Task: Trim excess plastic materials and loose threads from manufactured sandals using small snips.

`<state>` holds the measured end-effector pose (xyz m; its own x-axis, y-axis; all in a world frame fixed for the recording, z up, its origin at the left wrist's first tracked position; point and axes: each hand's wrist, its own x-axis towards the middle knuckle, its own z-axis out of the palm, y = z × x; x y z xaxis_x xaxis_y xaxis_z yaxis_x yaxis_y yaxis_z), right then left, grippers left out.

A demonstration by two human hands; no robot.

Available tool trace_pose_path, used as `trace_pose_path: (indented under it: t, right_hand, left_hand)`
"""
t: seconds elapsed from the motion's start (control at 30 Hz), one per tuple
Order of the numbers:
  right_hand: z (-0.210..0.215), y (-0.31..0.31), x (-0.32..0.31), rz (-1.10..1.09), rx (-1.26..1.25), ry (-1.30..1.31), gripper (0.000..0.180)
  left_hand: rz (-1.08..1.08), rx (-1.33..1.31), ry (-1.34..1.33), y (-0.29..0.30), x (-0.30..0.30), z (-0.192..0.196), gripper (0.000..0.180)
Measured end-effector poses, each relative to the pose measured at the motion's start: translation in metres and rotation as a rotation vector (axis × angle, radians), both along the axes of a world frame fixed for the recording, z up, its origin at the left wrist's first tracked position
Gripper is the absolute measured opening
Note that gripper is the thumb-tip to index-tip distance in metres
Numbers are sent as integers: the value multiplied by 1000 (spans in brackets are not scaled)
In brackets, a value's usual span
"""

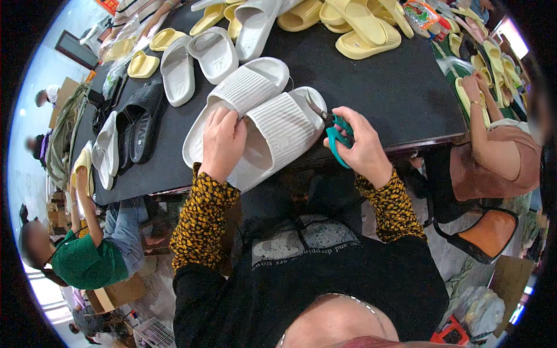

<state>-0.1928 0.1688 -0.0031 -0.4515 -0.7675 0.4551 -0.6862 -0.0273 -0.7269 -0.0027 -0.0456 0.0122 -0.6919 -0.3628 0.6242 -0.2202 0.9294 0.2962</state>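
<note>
A pair of large white slide slippers lies side by side near the front edge of the table. The nearer slipper (282,124) has a ribbed strap and its toe points to the right; the farther slipper (246,86) is beside it. My left hand (223,141) is closed around the sides of the pair behind the straps; its fingertips are partly hidden. In my right hand (361,142) is a pair of teal-handled scissors (337,145). The scissors' blades are parted and reach the toe of the nearer slipper.
On the black table (377,93) lie more white slippers (213,55), a black pair (145,119) and several yellow slippers (368,43). A person in green (93,261) sits at the left, one in brown (499,162) at the right. An orange-backed chair (487,235) stands near my right.
</note>
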Motion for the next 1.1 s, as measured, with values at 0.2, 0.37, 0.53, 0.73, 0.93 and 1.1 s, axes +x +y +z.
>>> trace_pose_path:
  t: [0.2, 0.37, 0.53, 0.73, 0.93, 1.1]
  right_hand:
    - [12, 14, 3, 64, 182, -38, 53]
    - [17, 10, 12, 107, 140, -49, 50]
    - [21, 2, 10, 70, 120, 85, 48]
    - [36, -6, 5, 79, 59, 175, 43]
    - [46, -6, 5, 107, 58, 104, 41]
    - [50, -7, 3, 117, 52, 50, 45]
  left_hand:
    - [80, -123, 33, 24, 16, 5, 10]
    - [23, -236, 89, 31, 22, 6, 15]
    - [-11, -268, 60, 41, 26, 11, 15]
    - [-74, -304, 77, 54, 26, 17, 16]
    - [-118, -318, 64, 60, 25, 17, 19]
    - [-172, -334, 59, 64, 23, 15, 20]
